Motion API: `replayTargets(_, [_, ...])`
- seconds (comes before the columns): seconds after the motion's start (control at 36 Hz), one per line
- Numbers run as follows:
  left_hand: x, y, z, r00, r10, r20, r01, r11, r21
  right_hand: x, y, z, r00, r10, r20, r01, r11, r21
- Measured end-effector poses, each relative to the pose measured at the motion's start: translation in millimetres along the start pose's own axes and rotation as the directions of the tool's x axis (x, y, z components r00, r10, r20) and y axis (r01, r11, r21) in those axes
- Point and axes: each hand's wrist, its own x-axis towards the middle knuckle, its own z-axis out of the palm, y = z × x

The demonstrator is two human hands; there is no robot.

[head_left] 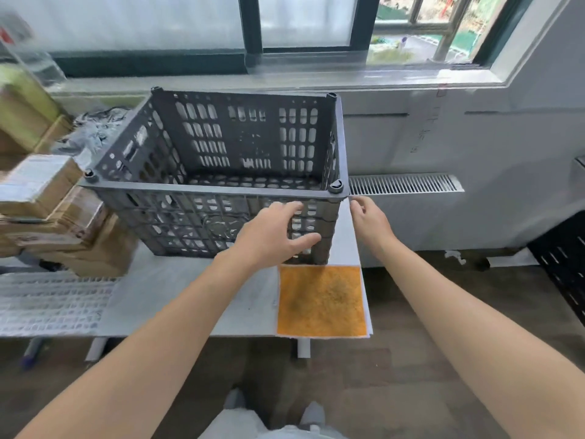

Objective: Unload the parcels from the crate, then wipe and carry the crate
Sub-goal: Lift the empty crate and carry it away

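Two bare forearms reach out over the bench point(177, 296), a pale top standing under a window point(304, 23). On its far right part the dark slotted crate point(221, 189) stands upright, its holed floor open to view. Brown cardboard parcels point(47, 198) are stacked along the left edge, just beside the crate. An orange cloth point(321, 301) lies flat at the near right corner, just in front of the crate. With fingers spread and straight, the left hand point(275, 229) lies against the crate's near wall by its right corner, gripping nothing. Beside that same corner, at the bench's right edge, the right hand point(370, 220) has loosely bent fingers and is empty; whether it touches the crate cannot be told.
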Motion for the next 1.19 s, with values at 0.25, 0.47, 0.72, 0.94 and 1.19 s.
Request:
replayTargets(0.25, [18.5, 8.1, -51.6, 0.979, 0.04, -0.2, -0.047, 0.999, -0.028, 13.5, -51.7, -20.3, 0.992, -0.052, -0.111, 0.061, 0.995, 0.08])
replayTargets(0.47, [55.0, -30.0, -90.1, 0.975, -0.047, -0.219, 0.055, 0.998, 0.029, 36.3, -98.9, -28.9, 0.984, -0.121, -0.129, 0.123, 0.992, 0.013])
replayTargets(0.72, [76.6, -79.5, -127.2, 0.973, -0.071, -0.219, 0.082, 0.996, 0.045, 54.5, -144.5, -6.6, 0.978, -0.145, -0.152, 0.113, 0.973, -0.202])
replayTargets(0.94, [91.7, -128.1, -162.4, 0.971, -0.093, -0.221, 0.119, 0.987, 0.106, 62.0, -179.1, 30.4, 0.962, -0.213, -0.172, 0.139, 0.92, -0.366])
replayTargets(1.19, [106.3, -205.2, -181.8, 0.928, -0.293, -0.232, 0.351, 0.894, 0.277, 72.9, -181.9, 45.7, 0.952, -0.083, -0.293, -0.101, 0.822, -0.56])
